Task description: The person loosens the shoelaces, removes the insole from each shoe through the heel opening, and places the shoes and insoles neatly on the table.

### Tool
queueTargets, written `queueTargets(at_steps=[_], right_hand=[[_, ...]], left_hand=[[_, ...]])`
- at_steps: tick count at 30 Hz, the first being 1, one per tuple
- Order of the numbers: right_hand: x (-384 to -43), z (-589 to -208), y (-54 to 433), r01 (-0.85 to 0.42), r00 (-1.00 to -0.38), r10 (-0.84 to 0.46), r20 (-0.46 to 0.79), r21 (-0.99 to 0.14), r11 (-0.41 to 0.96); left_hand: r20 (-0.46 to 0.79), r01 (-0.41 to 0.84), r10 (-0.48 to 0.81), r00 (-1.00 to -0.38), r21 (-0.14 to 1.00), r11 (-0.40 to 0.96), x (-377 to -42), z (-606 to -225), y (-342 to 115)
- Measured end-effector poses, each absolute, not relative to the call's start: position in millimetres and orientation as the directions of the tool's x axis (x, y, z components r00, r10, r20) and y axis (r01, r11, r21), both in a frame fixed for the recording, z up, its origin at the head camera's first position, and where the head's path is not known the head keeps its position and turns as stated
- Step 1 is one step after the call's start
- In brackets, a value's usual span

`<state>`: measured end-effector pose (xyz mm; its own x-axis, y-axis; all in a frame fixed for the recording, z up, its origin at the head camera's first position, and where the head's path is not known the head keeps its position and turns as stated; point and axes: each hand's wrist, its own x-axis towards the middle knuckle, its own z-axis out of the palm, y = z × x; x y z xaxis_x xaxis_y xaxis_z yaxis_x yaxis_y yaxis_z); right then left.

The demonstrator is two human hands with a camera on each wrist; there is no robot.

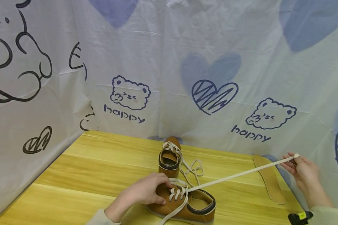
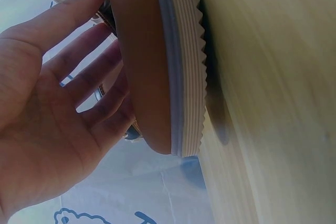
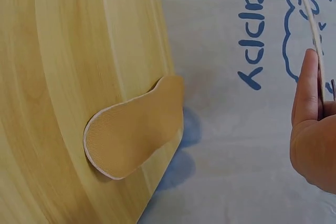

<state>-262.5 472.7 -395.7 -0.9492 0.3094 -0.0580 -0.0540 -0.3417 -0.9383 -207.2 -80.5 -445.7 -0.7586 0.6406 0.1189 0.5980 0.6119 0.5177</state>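
A brown lace-up shoe (image 1: 171, 207) with a ridged pale sole rests at the table's front, its toe to the left. Over the toe lies my left hand (image 1: 145, 191), gripping the upper; the left wrist view has the thumb near the eyelets and the fingers along the upper. My right hand (image 1: 307, 175), raised at the right, pinches one end of the flat cream shoelace (image 1: 242, 173). That lace runs taut from the eyelets up to the fingers. Another length of lace hangs loose across the shoe's side.
Behind stands a second brown shoe (image 1: 169, 173), toe away, with loose lace curled beside it. A tan insole (image 1: 270, 184) lies at the wooden table's (image 1: 101, 162) right edge. A black object (image 1: 298, 217) with a yellow label is by the right sleeve. Printed cloth (image 1: 169, 56) hangs behind.
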Motion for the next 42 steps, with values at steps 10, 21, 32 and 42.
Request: queueTargets(at_steps=[10, 21, 32, 42], right_hand=[[-270, -391, 450, -0.025, -0.960, 0.275, -0.047, -0.967, -0.252], [-287, -381, 391, -0.036, -0.988, 0.152, 0.010, -0.985, -0.170], [-301, -396, 330, 0.028, -0.999, 0.041, -0.025, -0.997, 0.066], [-304, -430, 290, 0.074, -0.995, -0.054, -0.088, -0.973, 0.220]], left_hand=[[0.108, 0.594, 0.637, -0.763, 0.504, 0.627, -209, -448, -81], [0.103, 0.586, 0.632, -0.768, 0.512, 0.628, -208, -449, -82], [0.105, 0.588, 0.633, -0.767, 0.508, 0.629, -210, -450, -82], [0.106, 0.586, 0.631, -0.768, 0.513, 0.627, -210, -448, -82]])
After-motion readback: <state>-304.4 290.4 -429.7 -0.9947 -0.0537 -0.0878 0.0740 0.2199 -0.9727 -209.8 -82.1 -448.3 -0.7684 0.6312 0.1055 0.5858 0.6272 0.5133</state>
